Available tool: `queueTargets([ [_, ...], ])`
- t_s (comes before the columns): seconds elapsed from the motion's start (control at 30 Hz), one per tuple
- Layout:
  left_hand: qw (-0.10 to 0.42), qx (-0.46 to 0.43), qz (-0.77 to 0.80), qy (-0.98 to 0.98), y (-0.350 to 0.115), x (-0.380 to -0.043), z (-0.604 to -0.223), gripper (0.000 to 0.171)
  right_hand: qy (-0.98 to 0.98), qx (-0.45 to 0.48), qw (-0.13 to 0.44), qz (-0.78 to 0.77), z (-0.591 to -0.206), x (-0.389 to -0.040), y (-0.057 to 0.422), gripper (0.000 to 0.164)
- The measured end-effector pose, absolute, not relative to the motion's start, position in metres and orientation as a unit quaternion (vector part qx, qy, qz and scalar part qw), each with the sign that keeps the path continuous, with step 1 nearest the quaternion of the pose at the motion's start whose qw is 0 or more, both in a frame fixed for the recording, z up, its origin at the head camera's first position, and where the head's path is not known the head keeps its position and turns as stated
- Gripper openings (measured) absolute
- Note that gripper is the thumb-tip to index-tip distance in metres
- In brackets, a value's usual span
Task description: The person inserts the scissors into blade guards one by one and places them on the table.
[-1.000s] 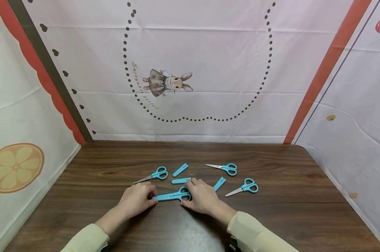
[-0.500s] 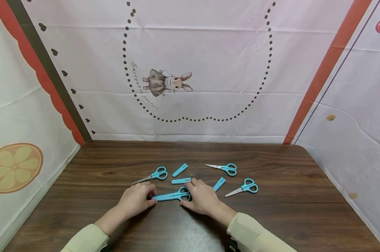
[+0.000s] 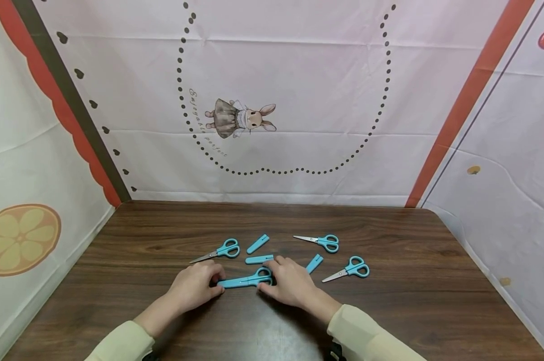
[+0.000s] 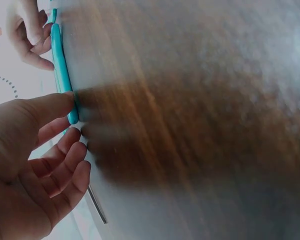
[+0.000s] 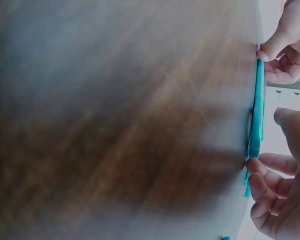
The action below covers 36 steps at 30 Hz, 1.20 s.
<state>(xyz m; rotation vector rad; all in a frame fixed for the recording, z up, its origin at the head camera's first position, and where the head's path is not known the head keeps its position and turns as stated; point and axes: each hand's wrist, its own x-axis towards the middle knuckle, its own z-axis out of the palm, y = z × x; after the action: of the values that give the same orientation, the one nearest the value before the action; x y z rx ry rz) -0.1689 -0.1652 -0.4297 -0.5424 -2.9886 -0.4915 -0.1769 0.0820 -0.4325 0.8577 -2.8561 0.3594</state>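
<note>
A pair of light-blue scissors (image 3: 255, 277), its blades inside a matching cap (image 3: 235, 283), lies between both hands. My left hand (image 3: 192, 287) pinches the tip of the cap between thumb (image 4: 57, 105) and index finger. At the other end, my right hand (image 3: 292, 282) holds the handle loops; its fingers (image 5: 255, 165) curl by them, partly hiding the loops from above. The thumb overlaps the near loop in the head view. A loose blue cap (image 3: 259, 259) lies just beyond, its right end close to the right hand's fingers.
Uncapped scissors (image 3: 228, 248) lie behind the left hand. Two more pairs are at right: scissors (image 3: 328, 242) farther back and scissors (image 3: 356, 266) nearer. Another cap (image 3: 258, 243) lies at the back, and one cap (image 3: 314, 262) beside the right hand. The wooden table (image 3: 172, 220) meets a cloth wall.
The right thumb has shifted slightly farther over the near handle loop. Otherwise hands, scissors and caps stay in place; the head view shifts a touch.
</note>
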Motion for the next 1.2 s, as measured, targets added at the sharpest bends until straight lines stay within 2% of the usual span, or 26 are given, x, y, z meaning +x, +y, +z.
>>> queueTargets([
  [0.3,0.028,-0.181,-0.163,-0.969,-0.169,-0.167,-0.428,0.016,-0.943,0.285,0.087,0.148,-0.432,-0.184,0.083,0.025],
  [0.53,0.029,-0.184,-0.167,-0.968,-0.173,-0.165,-0.426,0.015,-0.934,0.279,0.135,0.176,-0.429,-0.189,0.079,0.019],
  [0.83,0.035,-0.175,-0.191,-0.965,-0.178,-0.164,-0.425,0.013,-0.927,0.282,0.125,0.214,-0.429,-0.194,0.072,0.024],
  [1.2,0.053,-0.167,-0.209,-0.962,-0.189,-0.162,-0.425,0.016,-0.935,0.281,0.092,0.197,-0.422,-0.204,0.052,0.043],
])
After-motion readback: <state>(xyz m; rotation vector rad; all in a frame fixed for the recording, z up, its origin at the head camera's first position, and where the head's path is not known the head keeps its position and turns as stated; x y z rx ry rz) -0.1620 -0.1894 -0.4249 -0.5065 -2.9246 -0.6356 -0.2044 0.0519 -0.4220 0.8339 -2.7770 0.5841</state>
